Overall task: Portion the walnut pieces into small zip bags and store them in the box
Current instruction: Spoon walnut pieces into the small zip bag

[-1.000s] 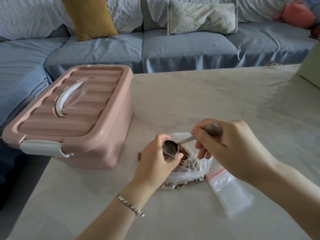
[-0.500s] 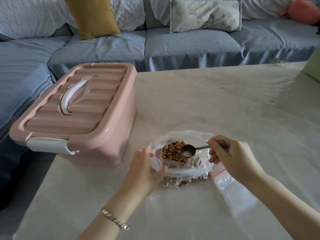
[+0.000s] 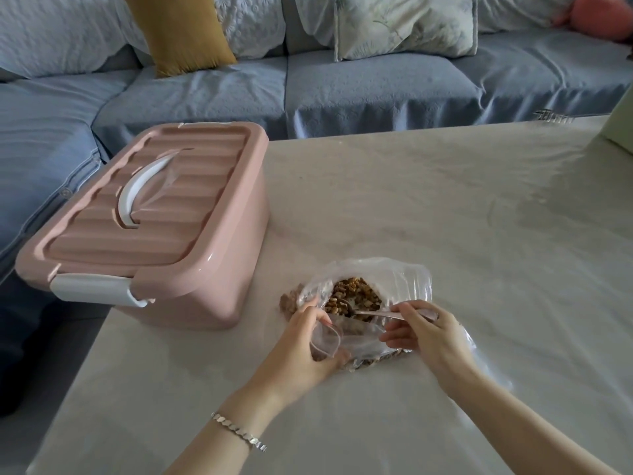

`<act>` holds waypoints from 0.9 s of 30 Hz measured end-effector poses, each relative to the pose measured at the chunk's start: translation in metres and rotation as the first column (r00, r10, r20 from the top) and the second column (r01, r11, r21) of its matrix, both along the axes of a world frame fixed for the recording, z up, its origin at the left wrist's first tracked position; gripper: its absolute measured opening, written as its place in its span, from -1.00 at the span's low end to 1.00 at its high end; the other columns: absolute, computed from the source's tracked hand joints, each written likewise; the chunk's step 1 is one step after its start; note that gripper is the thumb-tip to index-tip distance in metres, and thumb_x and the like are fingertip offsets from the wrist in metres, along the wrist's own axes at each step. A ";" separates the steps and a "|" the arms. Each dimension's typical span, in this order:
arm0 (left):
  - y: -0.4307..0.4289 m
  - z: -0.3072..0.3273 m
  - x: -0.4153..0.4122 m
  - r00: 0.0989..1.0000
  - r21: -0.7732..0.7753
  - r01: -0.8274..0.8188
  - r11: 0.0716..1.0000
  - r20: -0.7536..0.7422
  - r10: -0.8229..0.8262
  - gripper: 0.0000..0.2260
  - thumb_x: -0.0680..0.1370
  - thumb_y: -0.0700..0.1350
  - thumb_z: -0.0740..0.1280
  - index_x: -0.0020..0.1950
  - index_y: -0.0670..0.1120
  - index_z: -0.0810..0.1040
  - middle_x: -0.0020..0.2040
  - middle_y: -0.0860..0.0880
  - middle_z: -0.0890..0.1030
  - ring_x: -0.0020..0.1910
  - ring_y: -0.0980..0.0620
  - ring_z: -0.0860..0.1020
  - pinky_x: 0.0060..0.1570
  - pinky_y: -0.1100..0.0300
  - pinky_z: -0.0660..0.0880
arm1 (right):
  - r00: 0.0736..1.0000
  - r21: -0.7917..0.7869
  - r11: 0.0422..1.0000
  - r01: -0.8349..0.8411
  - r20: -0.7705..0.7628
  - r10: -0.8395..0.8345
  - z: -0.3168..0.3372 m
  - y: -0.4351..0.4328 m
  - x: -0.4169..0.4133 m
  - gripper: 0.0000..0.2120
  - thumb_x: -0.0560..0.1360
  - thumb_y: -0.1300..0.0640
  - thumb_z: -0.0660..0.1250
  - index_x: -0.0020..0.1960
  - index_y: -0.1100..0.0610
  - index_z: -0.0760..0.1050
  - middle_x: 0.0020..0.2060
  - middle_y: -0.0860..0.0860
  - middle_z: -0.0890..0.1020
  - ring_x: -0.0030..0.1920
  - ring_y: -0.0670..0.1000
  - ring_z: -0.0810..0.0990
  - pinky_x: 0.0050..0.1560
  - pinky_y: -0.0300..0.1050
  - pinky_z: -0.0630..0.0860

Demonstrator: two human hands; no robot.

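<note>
A large clear plastic bag (image 3: 397,279) lies open on the table with brown walnut pieces (image 3: 356,296) inside. My right hand (image 3: 428,334) grips a metal spoon (image 3: 373,313) whose bowl dips into the walnuts. My left hand (image 3: 301,351) pinches a small clear zip bag (image 3: 327,341) held open just in front of the big bag. More small zip bags (image 3: 479,354) lie flat under my right wrist. The pink storage box (image 3: 205,269) with its lid latched on stands to the left.
The pale table (image 3: 445,200) stretches away to the right and back. A blue-grey sofa (image 3: 342,80) with a mustard cushion (image 3: 181,29) runs behind it. A pale green object (image 3: 621,128) sits at the far right edge.
The spoon came down from near the small bag's mouth and dipped into the walnuts in the large bag. My left hand dropped lower with the small zip bag.
</note>
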State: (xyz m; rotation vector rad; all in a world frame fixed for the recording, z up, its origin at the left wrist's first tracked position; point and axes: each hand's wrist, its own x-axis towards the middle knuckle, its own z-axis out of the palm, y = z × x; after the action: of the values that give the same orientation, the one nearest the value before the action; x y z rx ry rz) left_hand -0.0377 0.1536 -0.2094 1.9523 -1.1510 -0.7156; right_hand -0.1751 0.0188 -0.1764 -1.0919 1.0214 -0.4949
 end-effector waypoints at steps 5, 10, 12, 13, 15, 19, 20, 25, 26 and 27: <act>-0.003 0.004 -0.001 1.000 -0.009 -0.003 1.000 -0.022 0.003 -0.69 0.35 0.17 0.41 -0.05 0.16 0.35 0.47 0.14 0.15 0.38 0.38 0.14 0.14 0.62 0.15 | 1.000 0.059 0.998 -0.001 0.028 -0.001 0.006 -0.002 0.000 -0.85 0.55 0.32 0.18 -0.10 0.35 0.50 -0.39 0.23 0.56 -0.51 0.04 0.61 -0.47 -0.23 0.57; 0.000 0.019 0.004 0.988 -0.053 -0.120 0.991 0.091 0.125 -0.70 0.40 -0.06 0.47 -0.05 0.10 0.36 0.31 0.19 0.32 0.34 0.23 0.28 0.09 0.69 0.07 | 0.998 0.125 0.992 0.035 0.043 -0.041 0.012 -0.015 -0.012 -0.84 0.55 0.29 0.19 -0.11 0.34 0.50 -0.46 0.17 0.60 -0.46 0.07 0.63 -0.46 -0.24 0.56; 0.002 0.030 0.005 0.962 -0.100 -0.155 0.983 0.210 0.174 -0.67 0.38 -0.07 0.47 -0.03 0.11 0.35 0.14 0.17 0.44 0.20 0.16 0.41 0.02 0.65 0.17 | 0.998 0.111 0.993 0.046 0.042 -0.051 0.014 -0.020 -0.020 -0.83 0.55 0.27 0.20 -0.12 0.33 0.51 -0.47 0.15 0.61 -0.46 0.06 0.63 -0.47 -0.24 0.55; 0.002 0.035 0.006 0.947 -0.129 -0.179 0.975 0.247 0.206 -0.66 0.37 -0.07 0.48 -0.05 0.15 0.34 0.04 0.17 0.47 0.11 0.13 0.44 -0.02 0.61 0.22 | 0.998 0.095 0.994 0.051 0.040 -0.055 0.015 -0.022 -0.023 -0.83 0.55 0.27 0.20 -0.13 0.32 0.52 -0.47 0.15 0.61 -0.46 0.06 0.63 -0.47 -0.25 0.54; -0.001 0.046 0.006 0.929 -0.176 -0.218 0.960 0.264 0.259 -0.65 0.37 -0.07 0.47 -0.11 0.18 0.31 -0.06 0.18 0.48 0.00 0.14 0.47 -0.09 0.57 0.27 | 0.997 0.054 0.997 0.059 0.041 -0.061 0.021 -0.027 -0.029 -0.83 0.54 0.27 0.21 -0.15 0.31 0.52 -0.48 0.13 0.61 -0.47 0.06 0.63 -0.47 -0.25 0.55; -0.011 0.062 0.003 0.923 -0.196 -0.269 0.943 0.227 0.311 -0.71 0.41 -0.07 0.44 -0.03 0.08 0.36 -0.11 0.13 0.51 -0.08 0.20 0.50 -0.17 0.54 0.32 | 0.995 -0.017 0.997 0.069 0.075 -0.067 0.037 -0.038 -0.036 -0.80 0.55 0.26 0.18 -0.18 0.28 0.52 -0.50 0.11 0.60 -0.49 0.05 0.62 -0.48 -0.27 0.53; -0.014 0.066 0.002 0.922 -0.200 -0.260 0.945 0.239 0.304 -0.72 0.41 -0.07 0.44 -0.02 0.06 0.36 -0.11 0.12 0.50 -0.09 0.19 0.49 -0.17 0.51 0.33 | 0.994 -0.032 0.997 0.071 0.086 -0.068 0.043 -0.041 -0.037 -0.80 0.56 0.26 0.18 -0.18 0.28 0.51 -0.51 0.10 0.60 -0.49 0.04 0.62 -0.49 -0.27 0.53; -0.037 0.068 0.001 0.944 -0.022 -0.140 0.990 0.300 0.141 -0.72 0.45 -0.03 0.38 0.06 0.02 0.35 -0.08 0.12 0.46 -0.05 0.07 0.46 -0.08 0.23 0.37 | 0.991 -0.118 0.991 0.065 0.122 -0.050 0.075 -0.054 -0.042 -0.77 0.57 0.22 0.16 -0.18 0.26 0.50 -0.54 0.07 0.58 -0.53 0.00 0.59 -0.52 -0.30 0.50; -0.041 0.067 0.000 0.955 0.022 -0.138 0.990 0.269 0.127 -0.72 0.45 -0.01 0.37 0.08 0.00 0.36 -0.07 0.11 0.47 -0.05 0.06 0.47 -0.05 0.18 0.41 | 0.992 -0.133 0.990 0.051 0.122 -0.034 0.082 -0.055 -0.042 -0.77 0.57 0.21 0.16 -0.19 0.26 0.50 -0.54 0.07 0.58 -0.54 -0.01 0.59 -0.53 -0.30 0.49; -0.044 0.064 -0.002 0.959 0.041 -0.133 0.990 0.256 0.118 -0.72 0.45 -0.01 0.38 0.07 -0.02 0.38 -0.07 0.10 0.48 -0.08 0.05 0.48 -0.03 0.13 0.46 | 0.993 -0.147 0.989 0.032 0.116 -0.015 0.089 -0.057 -0.043 -0.76 0.57 0.20 0.16 -0.20 0.26 0.50 -0.54 0.07 0.58 -0.54 -0.02 0.58 -0.54 -0.31 0.49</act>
State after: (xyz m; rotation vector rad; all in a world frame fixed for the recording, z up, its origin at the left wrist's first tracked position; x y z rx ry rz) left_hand -0.0398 0.1096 -0.1453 2.1927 -1.1517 -0.4455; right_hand -0.2180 -0.0378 -0.0878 -1.1707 0.9082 -0.6539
